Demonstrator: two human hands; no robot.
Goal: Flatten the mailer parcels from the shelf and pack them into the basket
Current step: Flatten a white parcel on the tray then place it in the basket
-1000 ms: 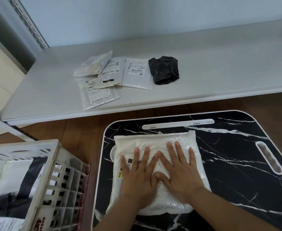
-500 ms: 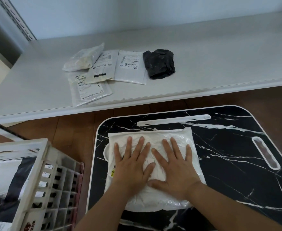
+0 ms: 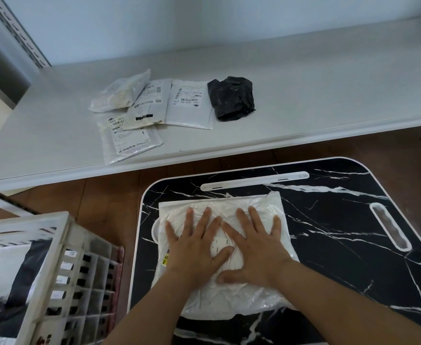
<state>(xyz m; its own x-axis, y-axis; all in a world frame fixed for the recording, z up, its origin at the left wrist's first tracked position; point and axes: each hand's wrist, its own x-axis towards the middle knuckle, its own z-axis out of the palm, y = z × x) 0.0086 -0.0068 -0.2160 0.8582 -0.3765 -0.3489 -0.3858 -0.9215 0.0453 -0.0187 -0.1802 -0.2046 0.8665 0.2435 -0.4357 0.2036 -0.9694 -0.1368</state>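
A white plastic mailer parcel (image 3: 229, 297) lies on the black marble-patterned table (image 3: 341, 232). My left hand (image 3: 194, 250) and my right hand (image 3: 254, 247) press flat on it side by side, fingers spread and straight. On the grey shelf (image 3: 316, 83) behind lie several more mailers: a puffy clear one (image 3: 119, 93), labelled white ones (image 3: 189, 105), and a crumpled black one (image 3: 232, 98). The white slatted basket (image 3: 62, 265) stands at the lower left with white and black parcels inside.
Brown wooden floor (image 3: 105, 192) shows between shelf, basket and table. The table has a white slot handle (image 3: 254, 180) at its far edge and another (image 3: 388, 227) at its right. A perforated shelf upright (image 3: 17, 31) rises at the upper left.
Both hands have slid a little up the parcel and spread their fingers wider while pressing. The view shifted slightly; the parcel stays in place.
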